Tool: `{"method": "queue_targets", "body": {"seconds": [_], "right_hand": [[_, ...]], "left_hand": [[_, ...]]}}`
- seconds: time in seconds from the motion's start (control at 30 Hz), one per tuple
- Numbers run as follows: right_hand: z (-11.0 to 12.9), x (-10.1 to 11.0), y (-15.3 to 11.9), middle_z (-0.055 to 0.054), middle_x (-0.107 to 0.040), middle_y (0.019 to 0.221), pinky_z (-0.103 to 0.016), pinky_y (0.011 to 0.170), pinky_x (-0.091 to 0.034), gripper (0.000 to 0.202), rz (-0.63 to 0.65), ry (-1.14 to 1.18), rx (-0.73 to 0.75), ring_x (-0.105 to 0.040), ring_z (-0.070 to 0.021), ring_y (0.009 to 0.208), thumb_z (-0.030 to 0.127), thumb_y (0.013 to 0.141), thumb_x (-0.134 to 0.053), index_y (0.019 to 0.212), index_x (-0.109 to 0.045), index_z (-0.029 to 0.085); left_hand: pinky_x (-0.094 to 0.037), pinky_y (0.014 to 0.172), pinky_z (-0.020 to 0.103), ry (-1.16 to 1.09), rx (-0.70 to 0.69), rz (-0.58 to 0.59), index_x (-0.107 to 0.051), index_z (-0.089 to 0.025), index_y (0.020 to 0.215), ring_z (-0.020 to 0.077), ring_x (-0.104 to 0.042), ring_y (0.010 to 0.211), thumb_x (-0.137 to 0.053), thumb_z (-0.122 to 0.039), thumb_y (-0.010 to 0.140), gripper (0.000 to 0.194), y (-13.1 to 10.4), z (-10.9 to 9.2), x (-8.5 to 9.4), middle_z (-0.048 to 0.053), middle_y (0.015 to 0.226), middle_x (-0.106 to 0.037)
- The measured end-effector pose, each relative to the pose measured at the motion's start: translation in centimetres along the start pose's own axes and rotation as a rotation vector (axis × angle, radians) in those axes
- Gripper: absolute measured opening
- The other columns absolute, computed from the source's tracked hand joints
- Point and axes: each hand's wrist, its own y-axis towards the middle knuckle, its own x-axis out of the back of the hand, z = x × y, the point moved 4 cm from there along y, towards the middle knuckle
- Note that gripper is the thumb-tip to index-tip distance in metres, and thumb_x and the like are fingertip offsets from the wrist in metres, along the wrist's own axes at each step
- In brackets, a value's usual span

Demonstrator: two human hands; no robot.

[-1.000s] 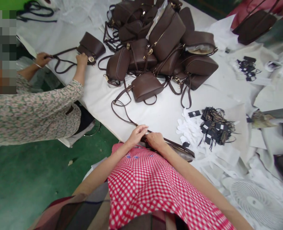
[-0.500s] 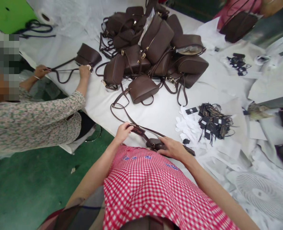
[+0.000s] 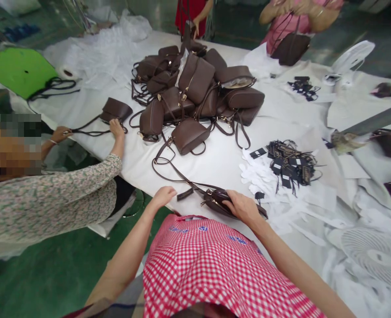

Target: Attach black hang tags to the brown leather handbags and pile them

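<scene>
My right hand [image 3: 243, 206] grips a small dark brown handbag [image 3: 217, 205] lying on its side at the table's near edge, with its zip and metal fittings towards me. The bag's long strap [image 3: 170, 174] loops away across the white cloth. Left of the bag, my left hand [image 3: 162, 198] has its fingers drawn together. A dark hang tag [image 3: 184, 194] lies just beyond those fingertips. Whether anything thin is pinched between them I cannot make out. Right of the bag is a heap of black tags [image 3: 291, 163] with strings, beside white paper pieces [image 3: 256, 172].
A pile of brown handbags [image 3: 195, 84] covers the table's middle. At left, a co-worker's hand [image 3: 117, 128] holds another bag [image 3: 116, 110]. People stand at the far side, one with a bag [image 3: 291, 46]. White fans [image 3: 377, 254] stand at right.
The hang tag has left my left fingertips and now lies a little apart from them. The bag under my right hand has turned, showing its zip. My view has tilted up.
</scene>
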Motion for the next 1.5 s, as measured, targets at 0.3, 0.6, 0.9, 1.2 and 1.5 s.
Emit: {"method": "queue_targets", "body": {"seconds": [0.3, 0.6, 0.9, 1.2, 1.5], "right_hand": [[0.8, -0.8, -0.6, -0.014, -0.065, 0.109, -0.037, 0.08, -0.048, 0.036, -0.139, 0.067, -0.002, -0.063, -0.0279, 0.097, 0.032, 0.088, -0.055, 0.12, -0.051, 0.017], [-1.4, -0.6, -1.1, -0.015, -0.056, 0.133, -0.046, 0.107, -0.04, 0.052, -0.397, 0.529, 0.052, -0.052, -0.0275, 0.125, 0.048, 0.09, -0.049, 0.133, -0.048, 0.019], [-0.2, 10.2, 3.7, -0.008, -0.067, 0.109, -0.045, 0.094, -0.05, 0.065, -0.484, 1.248, 0.149, -0.063, -0.0251, 0.103, 0.043, 0.07, -0.074, 0.126, -0.052, 0.017], [-0.8, 13.4, 1.0, -0.003, -0.069, 0.094, -0.038, 0.091, -0.047, 0.03, -0.557, 1.639, 0.226, -0.063, -0.0196, 0.095, 0.038, 0.068, -0.078, 0.088, -0.064, 0.021], [-4.6, 17.9, -4.8, -0.006, -0.07, 0.103, -0.041, 0.097, -0.045, 0.033, -0.669, 1.733, 0.191, -0.059, -0.0224, 0.109, 0.051, 0.082, -0.064, 0.074, -0.064, 0.02]], "left_hand": [[-0.04, 0.094, 0.037, 0.426, -0.094, -0.002, -0.062, -0.017, 0.099, 0.0243, -0.051, 0.113, -0.046, -0.008, 0.087, 0.023, 6.7, -5.4, -7.2, 0.014, 0.115, -0.056], [-0.046, 0.087, 0.032, 0.523, -0.396, -0.175, -0.061, -0.021, 0.112, 0.0207, -0.058, 0.105, -0.036, -0.008, 0.092, 0.035, 9.0, -9.5, -0.1, 0.01, 0.13, -0.052], [-0.049, 0.093, 0.033, 0.314, -1.285, -0.089, -0.062, -0.02, 0.114, 0.0205, -0.059, 0.113, -0.039, -0.009, 0.09, 0.035, 1.2, -24.3, 2.0, 0.011, 0.147, -0.044], [-0.04, 0.103, 0.041, -0.242, -0.671, 0.041, -0.057, -0.018, 0.119, 0.0262, -0.055, 0.114, -0.068, -0.025, 0.072, 0.049, 2.3, -20.7, -1.5, 0.012, 0.127, -0.059], [-0.04, 0.072, 0.026, -0.239, -0.527, 0.111, -0.047, -0.02, 0.079, 0.0138, -0.052, 0.074, -0.047, -0.018, 0.08, 0.002, 5.4, -17.4, -6.2, -0.002, 0.077, -0.057]]}}
